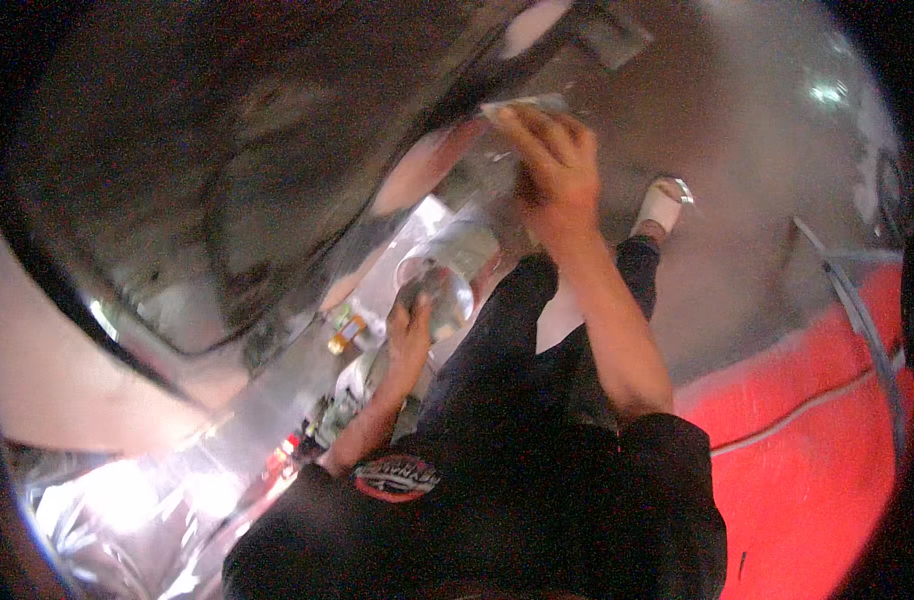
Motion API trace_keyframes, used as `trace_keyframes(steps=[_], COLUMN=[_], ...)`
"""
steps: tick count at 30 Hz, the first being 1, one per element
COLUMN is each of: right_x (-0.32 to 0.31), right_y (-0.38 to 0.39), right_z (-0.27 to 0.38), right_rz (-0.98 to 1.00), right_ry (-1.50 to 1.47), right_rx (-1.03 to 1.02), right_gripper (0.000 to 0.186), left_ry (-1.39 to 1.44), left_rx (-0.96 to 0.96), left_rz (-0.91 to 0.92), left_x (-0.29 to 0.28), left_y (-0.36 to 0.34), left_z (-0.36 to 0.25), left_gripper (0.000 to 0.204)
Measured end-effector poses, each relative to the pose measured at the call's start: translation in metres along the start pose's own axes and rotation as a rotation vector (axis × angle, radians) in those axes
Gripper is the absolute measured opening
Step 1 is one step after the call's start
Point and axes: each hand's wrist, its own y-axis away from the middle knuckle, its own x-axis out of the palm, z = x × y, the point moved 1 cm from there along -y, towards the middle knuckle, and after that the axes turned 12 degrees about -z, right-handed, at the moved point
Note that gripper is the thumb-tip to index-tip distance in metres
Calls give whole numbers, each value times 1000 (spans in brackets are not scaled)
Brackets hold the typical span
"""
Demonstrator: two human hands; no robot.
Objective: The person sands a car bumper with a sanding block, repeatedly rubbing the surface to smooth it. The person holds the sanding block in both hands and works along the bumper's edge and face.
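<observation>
My left hand (411, 335) is closed on the side of a round, shiny container (449, 302), low in front of my body. Blur hides whatever the container holds. Farther ahead, my right hand (555, 170) grips a thin, flat, pale grey piece (537, 103) under its fingertips; its kind is too blurred to make out. That hand is close beside the edge of a large, dark, glossy curved panel (227, 190), which looks like part of a vehicle. Whether the flat piece touches the panel I cannot tell.
A pale cylindrical container (457, 250) stands just beyond the held one. Small bottles, one with an orange label (348, 334), are at the left. Crinkled shiny sheeting (127, 520) lies lower left. A red surface (807, 440) with a grey hose (792, 412) is at right.
</observation>
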Motion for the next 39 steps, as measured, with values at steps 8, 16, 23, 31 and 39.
trace_keyframes(steps=[8, 16, 23, 31, 39], right_x=[-108, -147, -193, -189, -184], right_y=[94, 139, 126, 120, 106], right_z=[80, -14, -47, -43, -32], right_rz=[466, 625, -149, 484, 716], right_ry=[-421, -86, -913, -375, -287], right_rx=[25, 193, 1670, 923, 443], right_gripper=[47, 49, 34, 41, 45], left_ry=[1086, 1076, 725, 325, 118], left_rx=[-667, -717, -650, -261, -178], left_rz=[361, 360, 113, 242, 110], left_x=[33, 46, 95, 100, 99], left_y=[3, 23, 34, 26, 31], left_z=[-100, -141, -127, -175, -175], left_gripper=[33, 35, 30, 37, 43])
